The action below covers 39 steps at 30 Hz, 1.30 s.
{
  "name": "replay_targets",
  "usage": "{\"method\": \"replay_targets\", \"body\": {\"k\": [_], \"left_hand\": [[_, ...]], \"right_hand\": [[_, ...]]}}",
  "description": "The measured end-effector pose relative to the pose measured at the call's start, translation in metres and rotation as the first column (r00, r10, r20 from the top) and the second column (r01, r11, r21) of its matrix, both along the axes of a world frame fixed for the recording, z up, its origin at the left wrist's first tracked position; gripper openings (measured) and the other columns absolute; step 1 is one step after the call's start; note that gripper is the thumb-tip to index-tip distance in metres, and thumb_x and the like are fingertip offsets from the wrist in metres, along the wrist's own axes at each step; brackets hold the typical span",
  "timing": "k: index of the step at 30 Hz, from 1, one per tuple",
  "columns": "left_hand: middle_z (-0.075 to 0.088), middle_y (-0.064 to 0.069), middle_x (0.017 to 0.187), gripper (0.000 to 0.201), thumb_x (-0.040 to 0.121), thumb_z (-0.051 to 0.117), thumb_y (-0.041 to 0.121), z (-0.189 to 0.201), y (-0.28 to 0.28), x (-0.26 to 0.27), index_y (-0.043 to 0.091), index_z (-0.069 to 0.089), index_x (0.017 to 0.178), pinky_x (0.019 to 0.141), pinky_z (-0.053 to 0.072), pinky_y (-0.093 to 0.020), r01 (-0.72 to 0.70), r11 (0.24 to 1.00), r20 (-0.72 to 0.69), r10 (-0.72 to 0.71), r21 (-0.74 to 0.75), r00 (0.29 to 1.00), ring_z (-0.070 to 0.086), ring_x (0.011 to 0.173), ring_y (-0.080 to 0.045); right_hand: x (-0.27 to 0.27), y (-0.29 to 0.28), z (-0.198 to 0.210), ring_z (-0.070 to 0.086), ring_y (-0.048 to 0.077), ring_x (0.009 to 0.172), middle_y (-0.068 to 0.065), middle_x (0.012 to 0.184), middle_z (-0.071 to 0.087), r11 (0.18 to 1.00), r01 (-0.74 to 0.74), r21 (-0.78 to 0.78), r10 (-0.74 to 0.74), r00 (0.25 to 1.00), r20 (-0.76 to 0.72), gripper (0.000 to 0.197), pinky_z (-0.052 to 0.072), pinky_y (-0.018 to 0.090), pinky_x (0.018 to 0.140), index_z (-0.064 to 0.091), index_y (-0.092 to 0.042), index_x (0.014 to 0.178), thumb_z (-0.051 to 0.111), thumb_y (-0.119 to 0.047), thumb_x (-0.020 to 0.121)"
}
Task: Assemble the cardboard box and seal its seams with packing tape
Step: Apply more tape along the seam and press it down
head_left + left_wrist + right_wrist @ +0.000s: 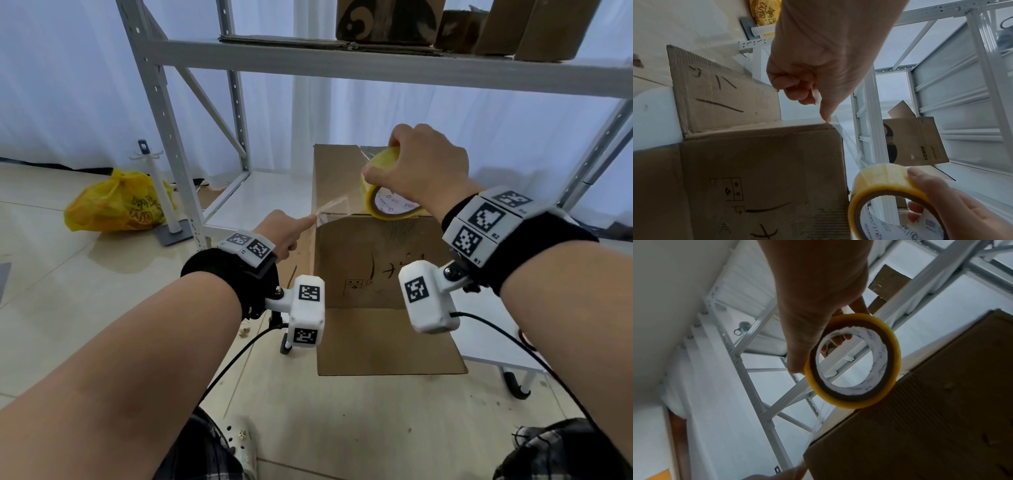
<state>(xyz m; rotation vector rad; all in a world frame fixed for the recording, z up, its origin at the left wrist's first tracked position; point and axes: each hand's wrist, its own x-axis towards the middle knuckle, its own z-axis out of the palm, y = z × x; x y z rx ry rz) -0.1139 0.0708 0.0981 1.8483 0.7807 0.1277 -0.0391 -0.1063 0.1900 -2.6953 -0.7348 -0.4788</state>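
Observation:
A brown cardboard box (373,267) (760,162) (931,426) stands on the floor against the rack, its near flap hanging toward me. My right hand (424,164) (818,296) grips a yellow packing tape roll (383,161) (881,180) (849,404) over the box's near top edge, fingers through the core. A clear tape strip (337,205) (851,146) runs from the roll to the box's left corner. There my left hand (284,236) (818,73) presses the tape end with one straight finger, the other fingers curled.
A white metal shelving rack (178,144) stands behind and around the box, with several cardboard boxes (387,20) on its upper shelf. A yellow plastic bag (116,202) and a white stand (164,202) sit on the tiled floor to the left.

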Motion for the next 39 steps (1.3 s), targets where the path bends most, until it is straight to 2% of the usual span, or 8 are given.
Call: {"method": "replay_targets", "body": {"k": [7, 13, 15, 18, 22, 31, 35, 39], "left_hand": [[0.058, -0.001, 0.085, 0.04, 0.092, 0.049, 0.052, -0.001, -0.006, 0.0, 0.012, 0.051, 0.088, 0.059, 0.037, -0.021, 0.004, 1.0, -0.04, -0.004, -0.014, 0.999, 0.048, 0.068, -0.011], [0.059, -0.006, 0.102, 0.044, 0.093, 0.05, 0.049, 0.002, -0.007, -0.003, 0.008, 0.051, 0.109, 0.071, 0.042, -0.028, 0.021, 1.0, -0.09, -0.022, -0.003, 0.996, 0.055, 0.084, -0.017], [0.056, -0.009, 0.107, 0.042, 0.093, 0.054, 0.041, 0.0, -0.005, -0.005, 0.005, 0.048, 0.115, 0.08, 0.045, -0.033, 0.035, 0.993, -0.102, -0.023, 0.116, 0.994, 0.057, 0.098, -0.023], [0.064, -0.013, 0.107, 0.029, 0.091, 0.058, 0.019, 0.002, 0.003, -0.006, 0.001, 0.061, 0.113, 0.089, 0.051, -0.034, -0.063, 0.945, 0.182, 0.004, 0.32, 0.983, 0.061, 0.103, -0.026], [0.07, -0.015, 0.093, 0.013, 0.093, 0.054, 0.006, 0.011, -0.003, -0.009, 0.004, 0.066, 0.096, 0.068, 0.058, -0.02, 0.052, 0.986, 0.368, -0.108, 0.16, 0.924, 0.069, 0.08, -0.017], [0.069, -0.021, 0.097, 0.022, 0.094, 0.051, 0.003, 0.007, -0.011, -0.002, -0.008, 0.066, 0.104, 0.086, 0.056, -0.04, 0.187, 0.953, 0.126, -0.221, 0.237, 0.967, 0.069, 0.09, -0.029], [0.059, -0.005, 0.079, 0.026, 0.094, 0.045, -0.001, 0.001, -0.015, -0.003, -0.011, 0.058, 0.115, 0.08, 0.054, -0.029, 0.249, 0.953, 0.051, -0.261, 0.176, 0.964, 0.059, 0.072, -0.015], [0.063, -0.016, 0.101, 0.031, 0.092, 0.049, -0.004, -0.001, -0.008, -0.004, -0.009, 0.055, 0.122, 0.091, 0.053, -0.036, 0.229, 0.952, 0.042, -0.242, 0.205, 0.969, 0.063, 0.093, -0.024]], "right_hand": [[0.005, 0.004, -0.011, 0.048, 0.033, 0.114, 0.01, 0.123, 0.05, 0.997, 0.034, 0.07, -0.024, 0.99, -0.142, 0.071, 0.043, 0.044, 0.091, 0.043, -0.02, 0.129, 0.056, -0.065, 0.076], [-0.005, 0.02, -0.009, 0.039, 0.034, 0.122, 0.011, 0.128, 0.044, 0.999, 0.021, -0.033, -0.025, 0.993, -0.116, 0.071, 0.039, 0.047, 0.093, 0.04, -0.019, 0.133, 0.061, -0.059, 0.078], [-0.006, 0.022, -0.009, 0.038, 0.034, 0.123, 0.01, 0.128, 0.044, 0.999, 0.02, -0.05, -0.025, 0.993, -0.113, 0.072, 0.04, 0.046, 0.091, 0.04, -0.019, 0.134, 0.061, -0.058, 0.078], [-0.004, 0.021, -0.008, 0.038, 0.034, 0.123, 0.011, 0.128, 0.045, 0.999, 0.025, -0.038, -0.029, 0.993, -0.116, 0.072, 0.039, 0.046, 0.092, 0.041, -0.018, 0.133, 0.061, -0.059, 0.078], [0.003, 0.011, -0.01, 0.043, 0.033, 0.121, 0.011, 0.128, 0.048, 1.0, 0.023, 0.018, -0.02, 0.992, -0.123, 0.073, 0.039, 0.045, 0.095, 0.043, -0.019, 0.132, 0.057, -0.065, 0.078], [0.017, -0.008, -0.029, 0.045, 0.027, 0.124, 0.006, 0.135, 0.05, 0.967, -0.005, 0.255, 0.041, 0.99, -0.134, 0.078, 0.042, 0.045, 0.101, 0.038, -0.033, 0.142, 0.044, -0.076, 0.077], [0.017, -0.006, -0.03, 0.047, 0.029, 0.121, 0.007, 0.132, 0.05, 0.968, 0.007, 0.251, 0.029, 0.99, -0.14, 0.078, 0.043, 0.048, 0.099, 0.038, -0.034, 0.14, 0.041, -0.076, 0.075], [0.017, -0.005, -0.03, 0.047, 0.03, 0.12, 0.008, 0.131, 0.049, 0.974, 0.033, 0.225, -0.001, 0.99, -0.144, 0.078, 0.043, 0.05, 0.098, 0.037, -0.035, 0.139, 0.04, -0.078, 0.074]]}}
